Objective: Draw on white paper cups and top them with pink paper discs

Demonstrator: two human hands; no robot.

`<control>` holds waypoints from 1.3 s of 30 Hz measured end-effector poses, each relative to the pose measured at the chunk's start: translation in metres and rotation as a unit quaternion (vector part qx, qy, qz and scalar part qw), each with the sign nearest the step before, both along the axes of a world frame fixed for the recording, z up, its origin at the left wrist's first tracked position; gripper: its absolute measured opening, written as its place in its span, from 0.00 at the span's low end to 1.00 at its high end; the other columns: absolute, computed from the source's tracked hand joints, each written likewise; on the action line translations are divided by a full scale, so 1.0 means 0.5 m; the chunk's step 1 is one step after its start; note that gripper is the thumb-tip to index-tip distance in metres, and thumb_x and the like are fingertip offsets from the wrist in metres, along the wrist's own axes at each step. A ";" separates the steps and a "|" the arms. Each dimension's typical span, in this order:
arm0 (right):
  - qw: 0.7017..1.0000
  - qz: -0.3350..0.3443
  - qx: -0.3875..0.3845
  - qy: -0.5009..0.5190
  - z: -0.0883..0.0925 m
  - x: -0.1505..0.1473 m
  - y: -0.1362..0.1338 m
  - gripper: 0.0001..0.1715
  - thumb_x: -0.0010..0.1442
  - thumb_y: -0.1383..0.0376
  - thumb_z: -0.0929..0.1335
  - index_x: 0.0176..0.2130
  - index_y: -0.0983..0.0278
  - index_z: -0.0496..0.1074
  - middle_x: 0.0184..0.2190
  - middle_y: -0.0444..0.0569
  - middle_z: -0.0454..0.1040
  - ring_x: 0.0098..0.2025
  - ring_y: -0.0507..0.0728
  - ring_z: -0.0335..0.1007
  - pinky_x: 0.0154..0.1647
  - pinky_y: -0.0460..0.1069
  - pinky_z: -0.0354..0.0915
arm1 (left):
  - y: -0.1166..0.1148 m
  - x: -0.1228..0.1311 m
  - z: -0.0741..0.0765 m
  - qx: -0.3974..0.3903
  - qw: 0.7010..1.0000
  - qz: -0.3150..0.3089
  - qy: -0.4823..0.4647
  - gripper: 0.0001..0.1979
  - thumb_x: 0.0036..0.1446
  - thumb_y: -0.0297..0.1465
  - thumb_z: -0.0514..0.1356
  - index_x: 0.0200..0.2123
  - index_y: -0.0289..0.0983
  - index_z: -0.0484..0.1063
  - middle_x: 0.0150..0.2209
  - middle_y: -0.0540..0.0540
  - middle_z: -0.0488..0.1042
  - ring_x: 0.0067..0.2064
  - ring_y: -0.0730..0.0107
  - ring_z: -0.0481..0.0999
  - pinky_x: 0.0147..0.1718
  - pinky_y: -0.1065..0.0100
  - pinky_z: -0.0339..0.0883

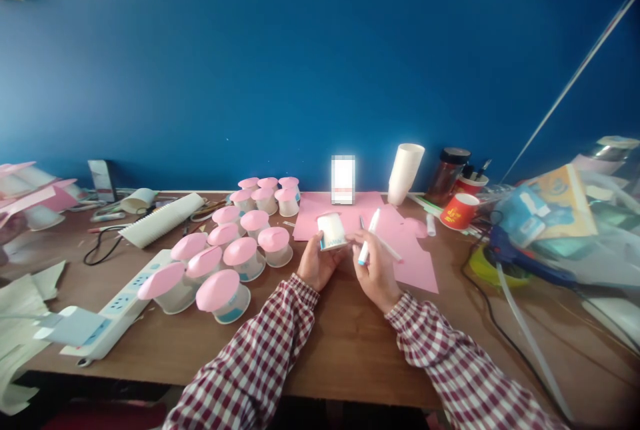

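"How are the hands posed?"
"I see the left hand (316, 263) cupped around a paper cup (331, 229) above the table (353, 343); the right hand (377, 273), fingers curled tight, grips a marker (371, 237) beside it."

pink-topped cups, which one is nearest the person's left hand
The pink-topped cup just left of the left hand holding the white cup; every other one stands farther left or farther back.

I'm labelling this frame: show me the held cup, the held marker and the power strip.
Held cup (331, 231): head view, side wall.
Held marker (372, 228): head view, barrel.
Power strip (123, 301): head view, socket face.
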State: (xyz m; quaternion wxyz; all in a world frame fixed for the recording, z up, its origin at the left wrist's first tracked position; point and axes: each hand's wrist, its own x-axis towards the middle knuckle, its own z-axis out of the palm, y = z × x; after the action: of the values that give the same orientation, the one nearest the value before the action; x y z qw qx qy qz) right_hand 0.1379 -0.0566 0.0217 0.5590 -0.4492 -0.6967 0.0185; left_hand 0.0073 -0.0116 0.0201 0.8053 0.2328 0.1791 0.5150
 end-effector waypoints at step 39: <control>0.980 0.014 -0.125 0.157 0.022 0.008 -0.012 0.09 0.60 0.59 0.66 0.33 0.63 0.66 0.25 0.45 0.71 0.26 0.52 0.69 0.25 0.46 0.65 | 0.003 0.002 -0.007 -0.063 0.995 0.038 0.066 0.14 0.57 0.37 0.59 0.40 0.31 0.72 0.35 0.42 0.77 0.38 0.65 0.75 0.42 0.63 0.69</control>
State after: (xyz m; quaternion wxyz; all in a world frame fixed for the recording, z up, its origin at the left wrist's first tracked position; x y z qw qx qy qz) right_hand 0.1419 -0.0626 0.0327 0.6003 -0.4973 -0.5989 0.1834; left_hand 0.0081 -0.0098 0.0168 0.7848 0.2082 0.2728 0.5160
